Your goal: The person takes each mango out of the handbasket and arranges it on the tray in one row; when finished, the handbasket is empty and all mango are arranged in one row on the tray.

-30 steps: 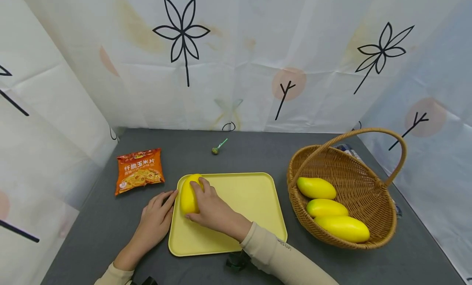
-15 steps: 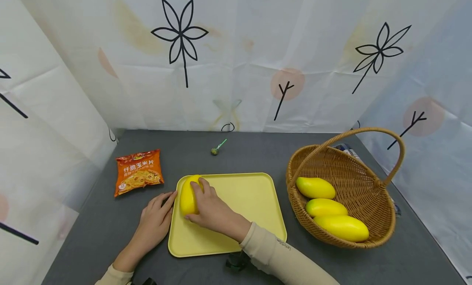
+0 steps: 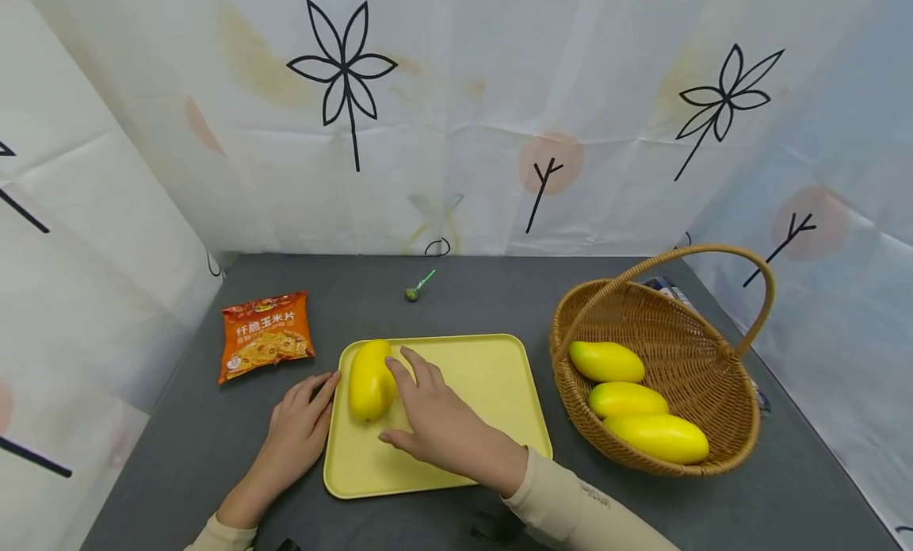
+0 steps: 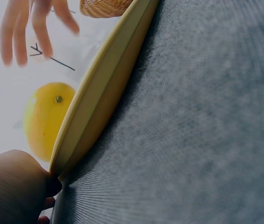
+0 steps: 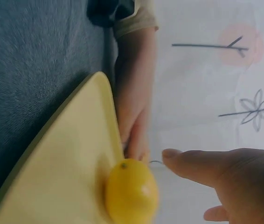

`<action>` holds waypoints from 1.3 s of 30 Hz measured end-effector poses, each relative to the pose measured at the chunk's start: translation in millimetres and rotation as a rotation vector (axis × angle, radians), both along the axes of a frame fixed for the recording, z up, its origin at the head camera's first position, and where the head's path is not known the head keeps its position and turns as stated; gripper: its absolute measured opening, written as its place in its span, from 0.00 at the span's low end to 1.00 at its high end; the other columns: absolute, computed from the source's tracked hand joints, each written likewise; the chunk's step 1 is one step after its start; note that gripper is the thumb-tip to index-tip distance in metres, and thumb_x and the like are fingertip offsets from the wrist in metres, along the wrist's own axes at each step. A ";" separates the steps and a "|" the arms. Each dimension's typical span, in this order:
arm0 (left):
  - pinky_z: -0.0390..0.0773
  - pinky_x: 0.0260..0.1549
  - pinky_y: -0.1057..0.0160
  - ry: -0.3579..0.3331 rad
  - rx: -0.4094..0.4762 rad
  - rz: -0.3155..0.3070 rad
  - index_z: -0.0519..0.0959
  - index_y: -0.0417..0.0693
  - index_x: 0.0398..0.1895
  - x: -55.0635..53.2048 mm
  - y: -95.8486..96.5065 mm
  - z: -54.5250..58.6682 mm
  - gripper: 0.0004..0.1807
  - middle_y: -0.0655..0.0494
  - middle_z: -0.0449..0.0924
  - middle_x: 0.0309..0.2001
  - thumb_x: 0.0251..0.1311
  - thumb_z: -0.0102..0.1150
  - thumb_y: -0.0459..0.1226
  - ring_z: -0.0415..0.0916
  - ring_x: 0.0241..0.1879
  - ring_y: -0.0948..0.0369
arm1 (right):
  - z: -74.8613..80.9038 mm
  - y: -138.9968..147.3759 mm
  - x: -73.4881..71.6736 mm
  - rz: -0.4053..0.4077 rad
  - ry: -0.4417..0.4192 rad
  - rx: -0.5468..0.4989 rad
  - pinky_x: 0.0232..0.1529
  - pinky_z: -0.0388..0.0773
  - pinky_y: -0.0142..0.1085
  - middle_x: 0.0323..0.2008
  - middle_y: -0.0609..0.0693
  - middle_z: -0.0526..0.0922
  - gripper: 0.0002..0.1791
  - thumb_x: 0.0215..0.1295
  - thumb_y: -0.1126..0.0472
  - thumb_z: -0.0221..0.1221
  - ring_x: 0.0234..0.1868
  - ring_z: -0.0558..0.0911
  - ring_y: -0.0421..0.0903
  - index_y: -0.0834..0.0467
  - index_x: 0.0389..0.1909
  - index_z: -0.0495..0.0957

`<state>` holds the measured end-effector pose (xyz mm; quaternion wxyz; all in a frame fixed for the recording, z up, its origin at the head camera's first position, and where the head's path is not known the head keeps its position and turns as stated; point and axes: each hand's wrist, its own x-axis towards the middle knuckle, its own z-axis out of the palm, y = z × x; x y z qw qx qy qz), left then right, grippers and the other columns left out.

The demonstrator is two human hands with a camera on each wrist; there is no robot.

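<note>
At the tray's (image 3: 471,392) nine o'clock, resting relaxed left hand (image 3: 303,426); four o'clock from fruit (image 3: 372,380), spreading empty right hand (image 3: 451,426); could brush and roll it.

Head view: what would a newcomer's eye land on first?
Probably the brown woven wicker basket with its arched handle, on the right, holding three glossy yellow oval fruits. Next comes the lone yellow oval fruit near the left edge of the pale yellow rectangular tray, between the person's left hand and right hand. Then the shiny orange snack bag, left of the tray.
</note>
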<state>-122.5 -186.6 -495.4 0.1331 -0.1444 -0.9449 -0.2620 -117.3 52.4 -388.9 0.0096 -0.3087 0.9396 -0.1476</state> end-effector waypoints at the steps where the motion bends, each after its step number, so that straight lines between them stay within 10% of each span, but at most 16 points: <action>1: 0.58 0.51 0.34 -0.005 -0.001 -0.001 0.65 0.46 0.70 -0.2 -0.2 0.1 0.28 0.42 0.68 0.62 0.66 0.53 0.32 0.58 0.64 0.40 | 4.0 6.1 4.1 0.008 0.008 0.003 0.57 0.74 0.40 0.72 0.60 0.52 0.50 0.59 0.41 0.63 0.67 0.65 0.56 0.58 0.74 0.50; 21: 0.56 0.52 0.34 -0.050 0.014 0.005 0.62 0.50 0.72 -1.6 -8.9 1.3 0.29 0.43 0.65 0.64 0.68 0.51 0.34 0.55 0.65 0.40 | 83.2 143.0 59.6 -0.057 0.073 0.092 0.54 0.75 0.45 0.68 0.53 0.63 0.40 0.56 0.46 0.67 0.65 0.68 0.52 0.51 0.68 0.63; 33: 0.57 0.51 0.35 -0.051 0.011 -0.006 0.62 0.50 0.72 -0.3 -4.6 1.4 0.29 0.44 0.66 0.64 0.69 0.51 0.35 0.56 0.64 0.41 | 97.0 216.4 13.3 -0.176 -0.053 0.156 0.44 0.79 0.46 0.53 0.55 0.75 0.24 0.61 0.52 0.64 0.48 0.79 0.51 0.55 0.58 0.76; 39: 0.57 0.51 0.36 -0.060 0.000 -0.010 0.62 0.51 0.72 -0.3 -1.5 1.0 0.29 0.45 0.66 0.64 0.69 0.51 0.35 0.57 0.64 0.42 | 95.3 245.5 -23.2 -0.091 -0.109 0.198 0.40 0.79 0.43 0.55 0.63 0.73 0.23 0.63 0.60 0.62 0.45 0.79 0.53 0.59 0.60 0.74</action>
